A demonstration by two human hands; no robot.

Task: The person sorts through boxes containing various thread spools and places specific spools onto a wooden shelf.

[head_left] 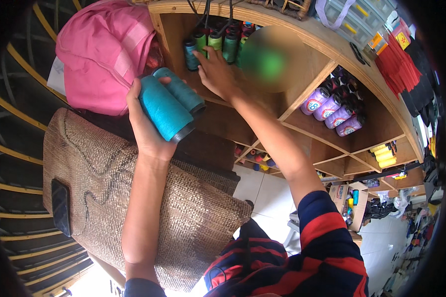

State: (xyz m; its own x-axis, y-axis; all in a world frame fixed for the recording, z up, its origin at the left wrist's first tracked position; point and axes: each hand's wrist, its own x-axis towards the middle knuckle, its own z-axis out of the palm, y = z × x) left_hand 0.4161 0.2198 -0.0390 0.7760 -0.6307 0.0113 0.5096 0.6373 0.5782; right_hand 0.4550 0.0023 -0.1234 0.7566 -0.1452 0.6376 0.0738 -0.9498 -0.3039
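Note:
Two spools of thread lie side by side in my left hand (151, 126), its fingers curled around them: a bright teal spool (166, 109) and a duller blue-green spool (181, 94). My right hand (215, 72) reaches into the upper left shelf compartment, fingers stretched and apart against the front row of standing spools. Nearest to it are a blue spool (191, 54), a light green spool (214, 40) and a dark green spool (229, 48). A round blurred patch hides the spools and compartment to the right of that hand.
The wooden shelf (309, 76) also holds purple spools (327, 111) and yellow spools (384, 154). At left sit a pink cloth bag (106, 54) and a woven brown mat (104, 168) with a black phone (61, 207). An open carton (359, 205) stands at lower right.

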